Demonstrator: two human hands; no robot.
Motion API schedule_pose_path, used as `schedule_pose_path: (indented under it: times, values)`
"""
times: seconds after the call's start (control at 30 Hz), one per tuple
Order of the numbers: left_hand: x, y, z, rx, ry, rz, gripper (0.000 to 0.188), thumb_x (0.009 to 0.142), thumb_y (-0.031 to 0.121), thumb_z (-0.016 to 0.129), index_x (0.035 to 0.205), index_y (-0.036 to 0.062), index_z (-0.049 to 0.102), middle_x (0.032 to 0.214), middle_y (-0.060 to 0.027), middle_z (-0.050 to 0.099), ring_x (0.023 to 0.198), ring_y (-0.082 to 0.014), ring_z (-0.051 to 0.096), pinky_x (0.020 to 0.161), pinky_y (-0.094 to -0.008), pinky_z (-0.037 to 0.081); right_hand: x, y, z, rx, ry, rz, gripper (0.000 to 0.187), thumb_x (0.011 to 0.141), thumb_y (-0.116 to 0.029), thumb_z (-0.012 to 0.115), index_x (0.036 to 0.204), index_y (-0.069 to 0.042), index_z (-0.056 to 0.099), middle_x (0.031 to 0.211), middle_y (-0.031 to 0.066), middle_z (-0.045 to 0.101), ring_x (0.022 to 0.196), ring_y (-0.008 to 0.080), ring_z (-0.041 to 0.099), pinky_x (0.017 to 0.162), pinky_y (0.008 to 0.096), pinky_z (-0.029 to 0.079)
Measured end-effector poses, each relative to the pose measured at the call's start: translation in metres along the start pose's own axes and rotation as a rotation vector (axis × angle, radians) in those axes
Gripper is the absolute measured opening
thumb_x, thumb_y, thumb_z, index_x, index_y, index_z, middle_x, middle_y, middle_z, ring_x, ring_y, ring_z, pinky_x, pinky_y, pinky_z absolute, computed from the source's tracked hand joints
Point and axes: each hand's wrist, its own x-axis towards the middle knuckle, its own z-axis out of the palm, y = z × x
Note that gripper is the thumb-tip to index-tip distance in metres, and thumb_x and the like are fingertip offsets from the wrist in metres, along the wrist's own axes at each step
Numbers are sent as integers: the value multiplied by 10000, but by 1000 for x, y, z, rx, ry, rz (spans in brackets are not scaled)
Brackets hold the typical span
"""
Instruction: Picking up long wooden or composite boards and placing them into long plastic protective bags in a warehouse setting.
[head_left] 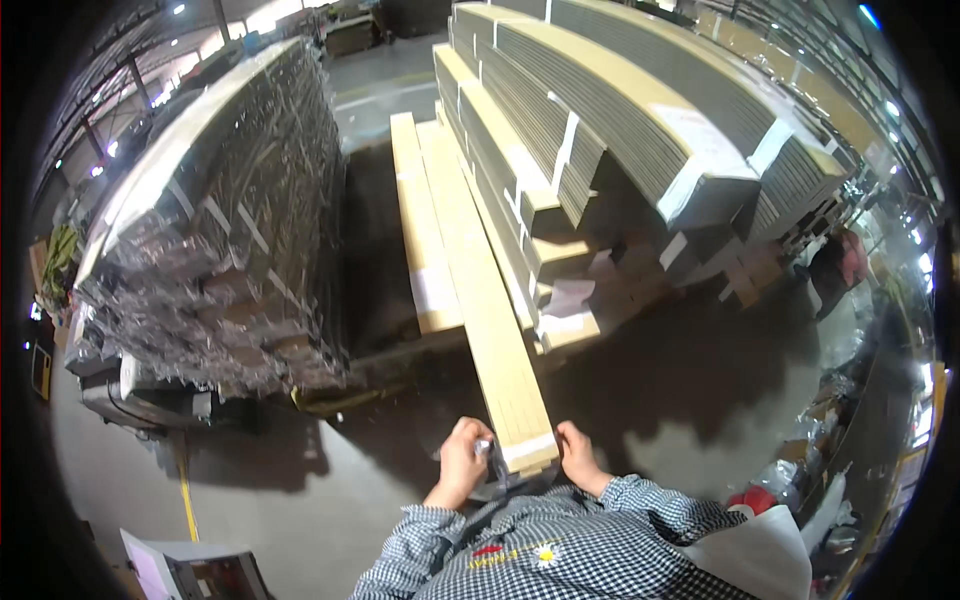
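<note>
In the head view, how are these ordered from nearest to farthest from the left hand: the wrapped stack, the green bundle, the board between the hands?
1. Board: its near end is just right of the left hand.
2. Wrapped stack: left and ahead.
3. Green bundle: far left, beyond the stack.

A head-worn fisheye looks down and forward, over the checked smock (620,535) (close below), along the long cardboard piece (485,325).

Free gap between wrapped stack (225,250) and pale boards (480,320), barrier of bundles (600,95) rightward.
</note>
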Motion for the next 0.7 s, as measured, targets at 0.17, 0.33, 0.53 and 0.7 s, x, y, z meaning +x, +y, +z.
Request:
schedule_pose_path:
  times: [0.17, 0.33, 0.53, 0.7]
  values:
    - [7, -28, 24, 97, 59, -115, 121, 796, -21, 612, 898, 34, 580, 930, -133, 620, 872, -361, 632, 751, -408, 501, 57, -43, -6, 6, 118, -286, 98, 877, 50, 535, 963, 6, 553, 1021, 154, 618, 914, 296, 627, 792, 343, 501]
    - [34, -32, 36, -247, 296, -13, 61, 882, -4, 615, 924, 1, 571, 960, -89, 620, 897, -196, 590, 836, -302, 469, 84, -44, 1, 94, 155, -137, 46, 912, -29, 571, 950, -5, 583, 859, 149, 656, 777, 272, 663, 716, 332, 522]
    - [39, -46, 6, -79, 26, 5, 53, 880, 74, 642, 881, 23, 630, 681, -99, 581, 669, -215, 613, 666, -328, 500, 93, -12, -8, -110, -120, 84, 198, 934, -220, 546, 1020, -62, 627, 922, 172, 703, 872, 349, 689, 738, 437, 525]
    - [25, -26, 7, -1215, -207, -941, 462, 993, 380, 525, 1342, 78, 525, 1206, -79, 625, 1047, -206, 618, 825, -337, 532, 100, -30, 1, 676, -172, 647, 343, 969, -316, 566, 697, -107, 582, 619, -13, 509, 543, 68, 430, 515, 250, 330]
